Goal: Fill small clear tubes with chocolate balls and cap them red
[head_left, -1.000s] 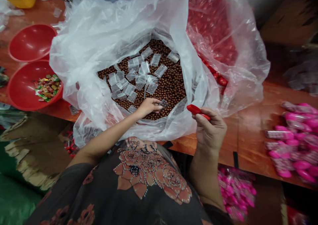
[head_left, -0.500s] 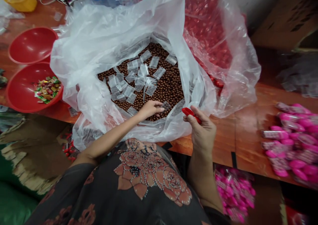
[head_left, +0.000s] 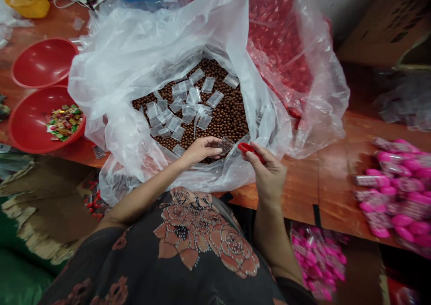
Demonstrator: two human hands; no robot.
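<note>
My left hand (head_left: 204, 151) pinches a small clear plastic box (head_left: 226, 145) over the near edge of the brown balls. Just to its right, my right hand (head_left: 266, 165) grips a small red plastic cap (head_left: 247, 148) between thumb and fingers. The box and the cap are close together but apart. Beneath them, a white plastic bag (head_left: 111, 71) lies wide open, full of small round brown balls (head_left: 232, 112). Several clear plastic boxes (head_left: 193, 95) are scattered on top of the balls.
Two red bowls (head_left: 40, 62) stand at left; the nearer holds wrapped candies (head_left: 65, 121). Behind the white bag is a clear bag of red pieces (head_left: 279, 35). Pink-capped tubes (head_left: 400, 183) lie on the orange table (head_left: 303, 190) at right, with more pink pieces (head_left: 318, 260) below.
My right hand has moved left with the red cap, bringing it nearer the clear box. My left hand has shifted slightly, still pinching the box.
</note>
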